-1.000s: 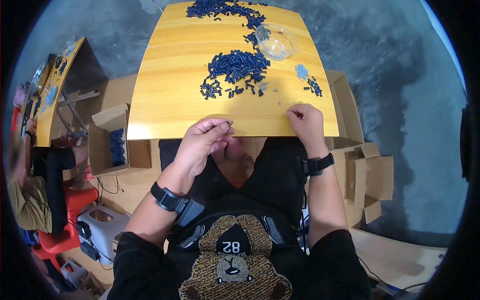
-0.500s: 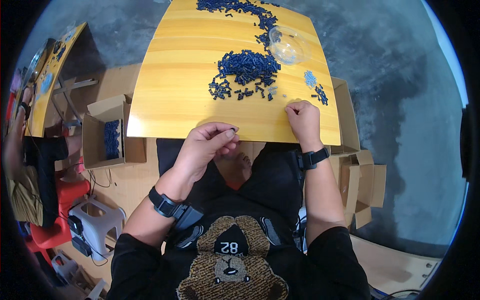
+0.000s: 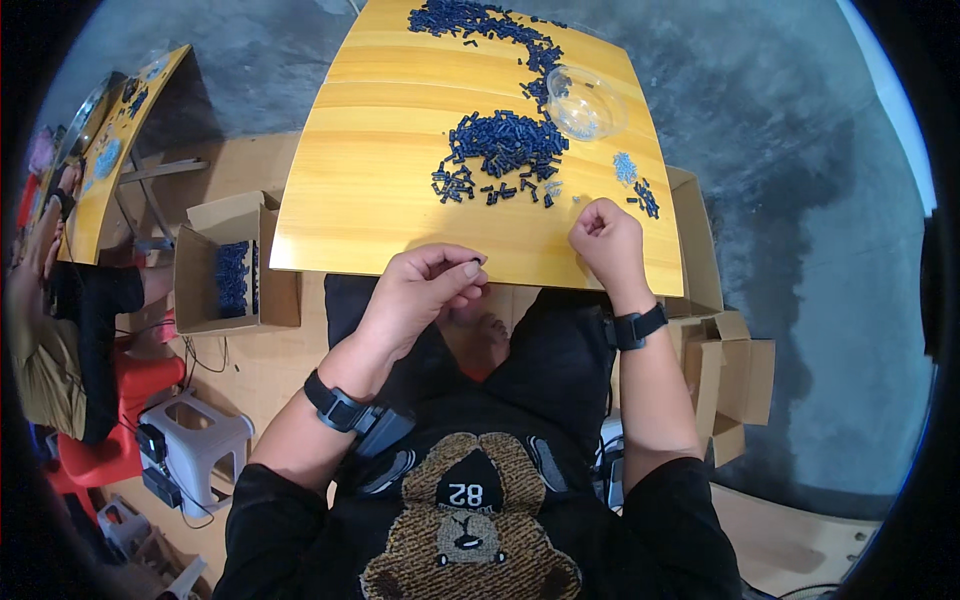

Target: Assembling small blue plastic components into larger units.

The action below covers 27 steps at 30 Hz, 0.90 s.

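Note:
My left hand (image 3: 425,290) is closed in a pinch at the table's near edge. A tiny dark piece (image 3: 482,260) shows at its thumb and fingertips; its kind is too small to make out. My right hand (image 3: 611,250) hovers over the near right part of the yellow wooden table (image 3: 370,190), fingers curled together. What it holds, if anything, is hidden. Beyond the hands lies a heap of small black tubular parts (image 3: 508,140). Close to my right hand are a few loose black parts (image 3: 647,199) and a small pile of pale blue bits (image 3: 625,167).
A clear plastic bowl (image 3: 612,100) with small bits stands beside the heap. More black parts (image 3: 470,17) trail to the far edge. An open carton (image 3: 275,290) holding dark parts stands left; other cartons (image 3: 745,385) stand right. Another person (image 3: 55,370) sits at a table far left.
The whole view has shifted slightly, so the table appears farther right. My right hand has drawn a little left and nearer, away from the loose parts. My left hand keeps its pinch.

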Each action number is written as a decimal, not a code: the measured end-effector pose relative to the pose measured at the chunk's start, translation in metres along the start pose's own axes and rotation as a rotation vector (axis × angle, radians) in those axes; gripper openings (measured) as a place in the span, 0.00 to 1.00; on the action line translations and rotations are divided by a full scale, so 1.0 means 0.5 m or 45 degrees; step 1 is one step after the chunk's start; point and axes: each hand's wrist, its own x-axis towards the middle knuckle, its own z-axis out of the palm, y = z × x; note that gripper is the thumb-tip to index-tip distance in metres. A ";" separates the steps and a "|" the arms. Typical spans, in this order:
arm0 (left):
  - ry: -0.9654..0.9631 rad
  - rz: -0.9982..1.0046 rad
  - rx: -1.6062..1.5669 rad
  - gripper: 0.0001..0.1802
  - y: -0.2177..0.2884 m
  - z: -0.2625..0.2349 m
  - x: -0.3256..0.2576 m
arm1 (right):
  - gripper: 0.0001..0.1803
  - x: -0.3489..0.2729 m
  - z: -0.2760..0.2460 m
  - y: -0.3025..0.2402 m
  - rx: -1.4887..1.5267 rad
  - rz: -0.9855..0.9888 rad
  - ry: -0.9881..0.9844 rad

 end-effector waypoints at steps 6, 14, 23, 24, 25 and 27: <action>-0.083 0.057 0.118 0.09 0.011 0.029 -0.012 | 0.04 -0.035 -0.005 -0.054 0.776 0.039 -0.034; -0.095 0.168 0.144 0.09 0.010 0.043 -0.036 | 0.07 -0.081 -0.038 -0.127 1.340 0.174 -0.366; -0.114 0.287 0.236 0.10 0.030 0.072 -0.071 | 0.07 -0.128 -0.067 -0.158 1.441 0.104 -0.505; -0.108 0.281 0.239 0.10 0.030 0.074 -0.075 | 0.07 -0.132 -0.068 -0.160 1.459 0.107 -0.502; -0.102 0.276 0.241 0.10 0.030 0.076 -0.078 | 0.07 -0.136 -0.071 -0.162 1.477 0.110 -0.499; -0.117 0.295 0.231 0.10 0.032 0.082 -0.085 | 0.07 -0.144 -0.077 -0.167 1.533 0.125 -0.483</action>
